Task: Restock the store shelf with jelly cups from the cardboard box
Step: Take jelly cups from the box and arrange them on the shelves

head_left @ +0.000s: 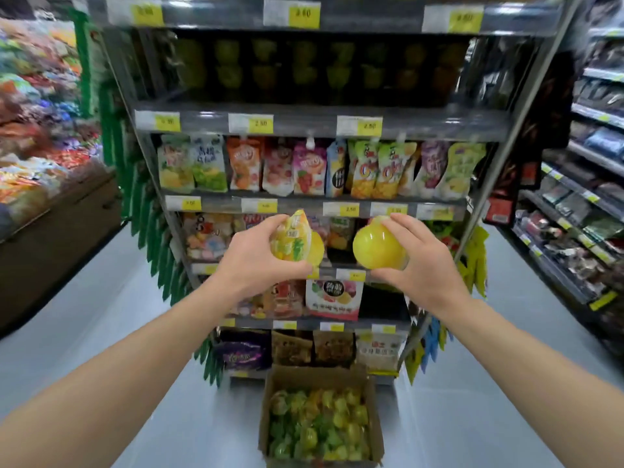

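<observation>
My left hand [251, 256] grips a yellow jelly cup [293, 241], its printed lid turned toward me. A second yellow jelly cup [376, 244] is held by my right hand [429, 261], rounded bottom facing me. Both are raised in front of the store shelf [320, 125], level with its middle rows. On the floor below stands the open cardboard box [320, 376], filled with several yellow and green jelly cups [319, 423]. The dim upper shelf level holds rows of jelly cups [304, 65].
Pouch snacks [314, 167] fill the row under the cups, with bagged sweets on lower rows. A candy bin [44, 136] stands at the left and another shelving unit [587, 197] at the right. Grey aisle floor [128, 298] runs along both sides of the box.
</observation>
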